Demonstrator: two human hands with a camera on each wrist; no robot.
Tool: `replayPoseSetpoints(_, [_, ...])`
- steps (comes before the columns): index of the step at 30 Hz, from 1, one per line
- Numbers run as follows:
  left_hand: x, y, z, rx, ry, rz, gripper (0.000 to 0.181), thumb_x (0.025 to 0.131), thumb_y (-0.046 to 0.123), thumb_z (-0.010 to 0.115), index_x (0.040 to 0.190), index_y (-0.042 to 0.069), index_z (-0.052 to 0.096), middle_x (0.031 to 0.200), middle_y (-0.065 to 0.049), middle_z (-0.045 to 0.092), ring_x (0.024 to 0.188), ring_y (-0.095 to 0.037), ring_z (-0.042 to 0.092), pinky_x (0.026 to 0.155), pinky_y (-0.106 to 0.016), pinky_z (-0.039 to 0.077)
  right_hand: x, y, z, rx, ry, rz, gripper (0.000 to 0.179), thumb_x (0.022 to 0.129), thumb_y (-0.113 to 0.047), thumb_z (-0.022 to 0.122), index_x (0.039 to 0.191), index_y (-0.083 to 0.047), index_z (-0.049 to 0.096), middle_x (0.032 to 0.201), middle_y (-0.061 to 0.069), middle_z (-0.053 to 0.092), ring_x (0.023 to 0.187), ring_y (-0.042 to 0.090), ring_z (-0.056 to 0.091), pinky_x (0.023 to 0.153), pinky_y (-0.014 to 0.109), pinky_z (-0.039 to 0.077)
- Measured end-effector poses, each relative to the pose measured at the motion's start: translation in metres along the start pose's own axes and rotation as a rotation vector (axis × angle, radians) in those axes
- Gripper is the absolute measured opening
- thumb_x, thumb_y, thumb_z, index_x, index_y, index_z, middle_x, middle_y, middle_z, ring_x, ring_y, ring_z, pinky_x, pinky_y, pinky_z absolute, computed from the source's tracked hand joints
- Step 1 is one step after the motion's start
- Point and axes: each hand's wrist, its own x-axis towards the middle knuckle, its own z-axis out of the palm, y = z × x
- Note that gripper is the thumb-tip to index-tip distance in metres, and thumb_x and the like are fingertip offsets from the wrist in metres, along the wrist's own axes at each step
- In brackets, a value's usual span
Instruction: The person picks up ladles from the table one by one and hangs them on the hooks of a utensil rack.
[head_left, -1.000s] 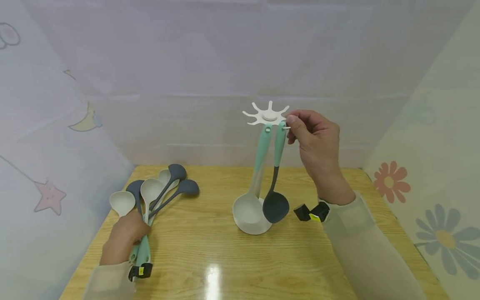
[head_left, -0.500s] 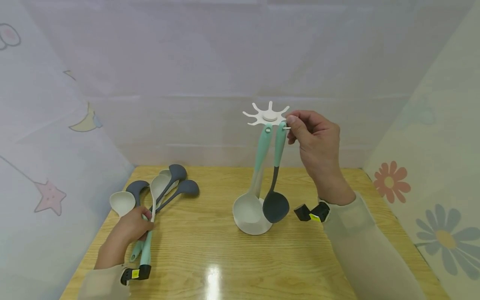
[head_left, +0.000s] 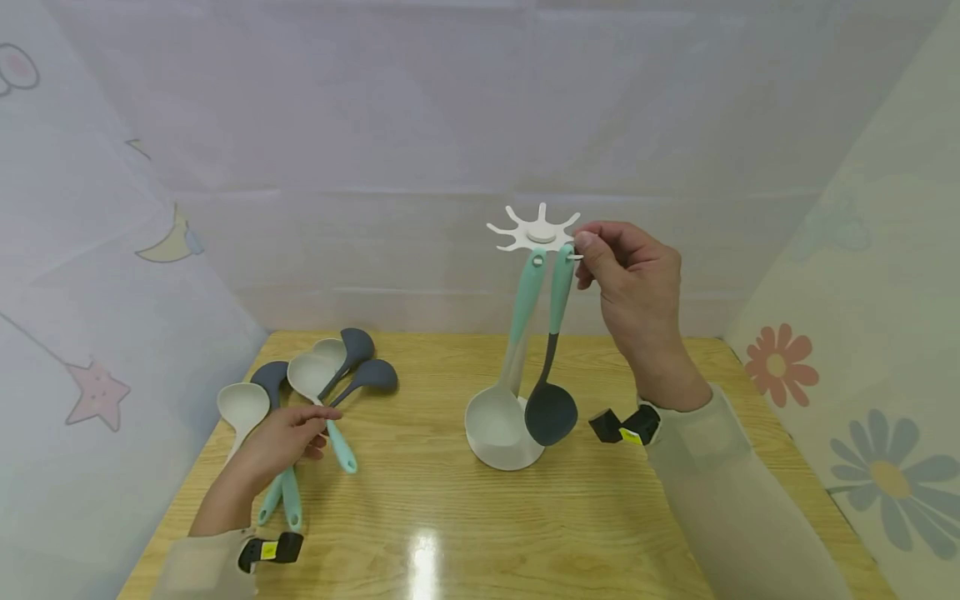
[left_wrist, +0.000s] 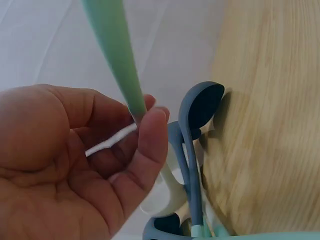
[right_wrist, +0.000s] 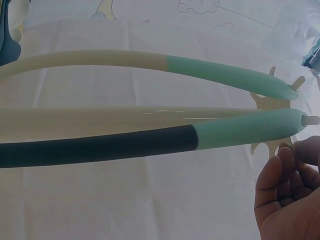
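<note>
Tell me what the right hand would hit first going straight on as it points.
The white rack, most likely: the right hand seems to pinch its edge, though depth is unclear.

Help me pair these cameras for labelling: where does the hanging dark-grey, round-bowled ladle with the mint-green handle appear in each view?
Head: dark-grey ladle, right of centre.
Left wrist: not in it.
Right wrist: near mid-height, bowl outside frame.
Shared by head and right wrist: white spoked rack.
</note>
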Motion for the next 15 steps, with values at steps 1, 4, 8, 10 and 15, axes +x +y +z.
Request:
replayPoseSetpoints(1, [0.0, 0.002, 0.0, 0.008, -0.001, 0.029, 0.039, 0.114, 0.016, 0.046, 0.148, 0.001, 0.059, 0.13, -0.022, 0.064, 0.099, -0.025, 0.07, 0.086, -0.041, 0.061, 0.0, 0.0, 0.0, 0.0, 0.001, 0.0, 0.018, 0.101, -0.007, 0.071, 0.106, 0.011, 0.074, 0.081, -0.005, 0.073, 0.064, 0.013, 0.061, 0.063, 0.021, 0.056])
replayPoseSetpoints(4, [0.002, 0.007, 0.0, 0.089, 0.035, 0.101, 0.038, 0.112, 0.013, 0.05, 0.148, 0.004, 0.06, 0.119, -0.017, 0.068, 0.095, -0.023, 0.072, 0.082, -0.04, 0.062, 0.0, 0.0, 0.0, 0.001, 0.004, -0.001, 0.018, 0.101, -0.007, 0.071, 0.105, 0.011, 0.074, 0.081, -0.005, 0.073, 0.064, 0.013, 0.061, 0.063, 0.021, 0.056])
replayPoseSetpoints(8, [0.007, 0.012, 0.002, 0.319, 0.167, 0.204, 0.035, 0.109, 0.014, 0.059, 0.142, 0.009, 0.067, 0.097, -0.009, 0.073, 0.073, -0.017, 0.066, 0.063, -0.032, 0.054, 0.0, 0.0, 0.0, -0.003, 0.004, -0.003, 0.018, 0.101, -0.006, 0.071, 0.105, 0.012, 0.073, 0.081, -0.006, 0.073, 0.064, 0.013, 0.061, 0.063, 0.021, 0.056])
replayPoseSetpoints(10, [0.01, 0.013, 0.002, 0.435, 0.265, 0.282, 0.031, 0.106, 0.013, 0.065, 0.136, 0.011, 0.073, 0.093, -0.007, 0.073, 0.068, -0.016, 0.062, 0.06, -0.031, 0.049, 0.0, -0.001, 0.0, -0.004, 0.002, -0.004, 0.019, 0.101, -0.007, 0.071, 0.105, 0.011, 0.074, 0.081, -0.005, 0.073, 0.064, 0.013, 0.061, 0.063, 0.021, 0.056])
replayPoseSetpoints(15, [0.022, 0.015, 0.003, 0.532, 0.567, 0.525, 0.025, 0.094, 0.003, 0.077, 0.12, 0.003, 0.08, 0.107, -0.017, 0.073, 0.079, -0.028, 0.069, 0.065, -0.04, 0.056, 0.0, -0.001, 0.0, -0.005, -0.002, -0.002, 0.018, 0.101, -0.008, 0.072, 0.105, 0.009, 0.074, 0.082, -0.005, 0.073, 0.064, 0.014, 0.061, 0.063, 0.021, 0.056])
